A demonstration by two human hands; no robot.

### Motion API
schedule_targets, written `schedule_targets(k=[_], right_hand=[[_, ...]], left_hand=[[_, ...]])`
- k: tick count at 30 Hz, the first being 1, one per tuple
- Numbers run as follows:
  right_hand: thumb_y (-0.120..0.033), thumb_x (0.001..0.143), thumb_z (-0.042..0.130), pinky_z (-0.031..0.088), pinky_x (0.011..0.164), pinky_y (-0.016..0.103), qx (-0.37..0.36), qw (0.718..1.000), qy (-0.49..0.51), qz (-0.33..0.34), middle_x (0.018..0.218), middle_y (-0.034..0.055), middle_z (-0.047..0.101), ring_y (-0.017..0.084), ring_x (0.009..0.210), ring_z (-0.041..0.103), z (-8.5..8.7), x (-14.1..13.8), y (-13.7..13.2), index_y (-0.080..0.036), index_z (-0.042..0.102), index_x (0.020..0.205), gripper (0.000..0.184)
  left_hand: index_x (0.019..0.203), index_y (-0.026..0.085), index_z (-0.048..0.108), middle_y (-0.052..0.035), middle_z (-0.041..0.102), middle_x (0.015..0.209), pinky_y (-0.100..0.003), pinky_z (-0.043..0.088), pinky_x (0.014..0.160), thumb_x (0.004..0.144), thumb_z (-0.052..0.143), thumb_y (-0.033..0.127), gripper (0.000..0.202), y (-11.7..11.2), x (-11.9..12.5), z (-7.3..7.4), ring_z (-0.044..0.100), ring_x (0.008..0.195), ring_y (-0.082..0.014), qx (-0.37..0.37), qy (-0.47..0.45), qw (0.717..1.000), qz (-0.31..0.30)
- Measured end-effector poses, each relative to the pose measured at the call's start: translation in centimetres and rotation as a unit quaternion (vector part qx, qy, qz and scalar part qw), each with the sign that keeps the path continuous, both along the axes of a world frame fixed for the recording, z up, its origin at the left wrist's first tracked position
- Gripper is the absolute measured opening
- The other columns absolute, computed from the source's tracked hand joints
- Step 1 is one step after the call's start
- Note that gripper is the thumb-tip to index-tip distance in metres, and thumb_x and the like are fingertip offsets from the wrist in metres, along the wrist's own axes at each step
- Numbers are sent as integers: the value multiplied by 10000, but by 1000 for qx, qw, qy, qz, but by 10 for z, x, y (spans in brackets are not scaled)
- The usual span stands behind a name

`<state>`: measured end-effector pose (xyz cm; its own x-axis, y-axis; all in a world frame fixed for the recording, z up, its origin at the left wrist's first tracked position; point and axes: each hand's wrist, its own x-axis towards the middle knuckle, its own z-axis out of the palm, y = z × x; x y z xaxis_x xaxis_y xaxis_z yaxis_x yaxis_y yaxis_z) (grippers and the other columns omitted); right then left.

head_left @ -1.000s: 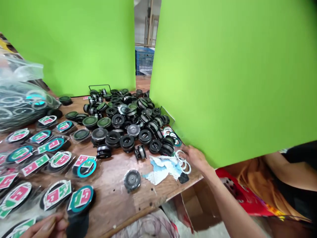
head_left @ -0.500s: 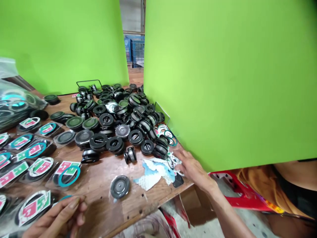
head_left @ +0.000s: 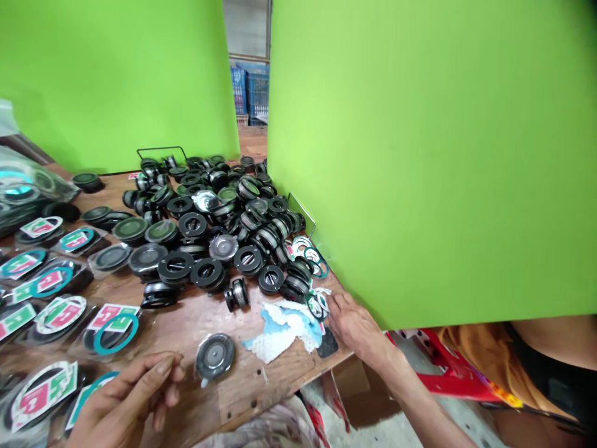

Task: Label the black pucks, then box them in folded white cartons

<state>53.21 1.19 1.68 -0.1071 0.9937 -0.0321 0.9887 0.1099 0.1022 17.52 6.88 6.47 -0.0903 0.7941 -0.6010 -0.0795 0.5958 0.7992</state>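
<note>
My right hand (head_left: 351,320) lies at the bench (head_left: 254,389) edge, its fingertips (head_left: 332,303) on the small heap of rings (head_left: 318,305) just beside the green screen (head_left: 420,155). My own fingers hide whether they have closed on a ring, so I cannot tell if one is gripped. My left hand (head_left: 125,401) hangs loosely open and holds nothing, near the bagged disc (head_left: 214,356). I judge the step in hand to be picking a single ring out of the heap. The rings overlap and lie thin on the wood, with the rag (head_left: 280,325) touching them. Lifting one alone would call for a fine pinch at its rim and a clean separation from its neighbours.
</note>
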Motion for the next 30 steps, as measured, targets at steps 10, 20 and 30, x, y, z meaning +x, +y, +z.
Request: schedule_targets(k=[10, 20, 30], right_hand=[[-179, 898, 356, 453, 632, 291, 125, 989, 25, -72, 688, 98, 599, 192, 665, 557, 0, 7, -3, -134, 614, 767, 293], [-627, 727, 557, 456, 512, 265, -174, 704, 660, -198, 651, 64, 658, 184, 595, 607, 66, -151, 8, -156, 659, 670, 485], [-470, 864, 424, 409, 647, 285, -258, 826, 472, 170, 760, 55, 661, 191, 697, 586, 35, -270, 20, -237, 643, 749, 340]], left_hand=[[713, 151, 700, -61, 667, 711, -228, 421, 374, 413, 839, 492, 474, -11, -24, 7, 554, 536, -168, 10, 4, 1000, -11], [1009, 163, 643, -69, 656, 813, -191, 419, 406, 584, 785, 446, 530, -29, 2, 15, 582, 609, -154, 70, -153, 980, -110], [600, 117, 594, -6, 553, 545, -168, 331, 373, 666, 730, 456, 371, -72, -66, -32, 450, 420, -67, 85, -199, 976, 38]])
